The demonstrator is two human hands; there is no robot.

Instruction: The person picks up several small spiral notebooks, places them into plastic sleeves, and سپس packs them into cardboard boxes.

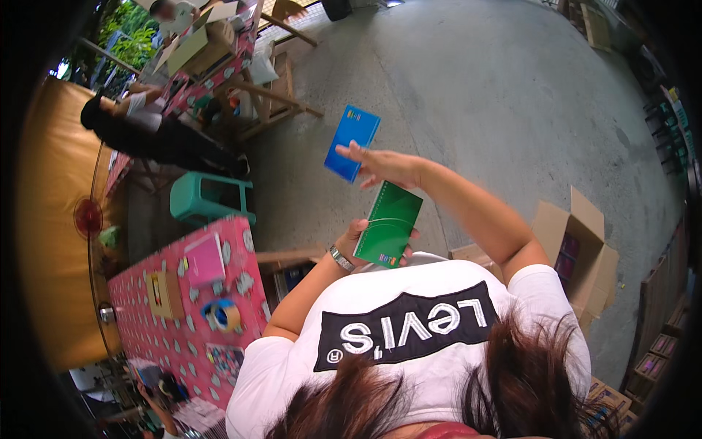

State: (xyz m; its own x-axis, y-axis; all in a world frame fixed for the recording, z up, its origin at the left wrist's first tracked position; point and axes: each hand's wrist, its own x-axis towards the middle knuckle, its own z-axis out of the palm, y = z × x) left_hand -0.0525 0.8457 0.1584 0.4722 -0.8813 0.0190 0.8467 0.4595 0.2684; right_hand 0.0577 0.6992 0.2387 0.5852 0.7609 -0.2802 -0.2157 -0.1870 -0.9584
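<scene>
My left hand [354, 238] grips a green spiral-bound notebook [391, 219] in front of my chest, with its fingertips showing at the notebook's right edge. A thin pale curved line, perhaps a rubber band, crosses the cover. Farther out, my right hand [391, 165] holds a blue notebook [346, 132] by its lower part, thumb and fingers around its right side. The blue notebook is tilted and apart from the green one. Some of the right fingers are hidden behind it.
At left, a table with a pink patterned cloth [157, 344] bears a pink notebook [205, 261], a small cardboard box [166, 295] and a tape roll [228, 316]. Beyond it are a green stool [212, 196] and a standing person [164, 135]. An open carton [585, 256] stands at right.
</scene>
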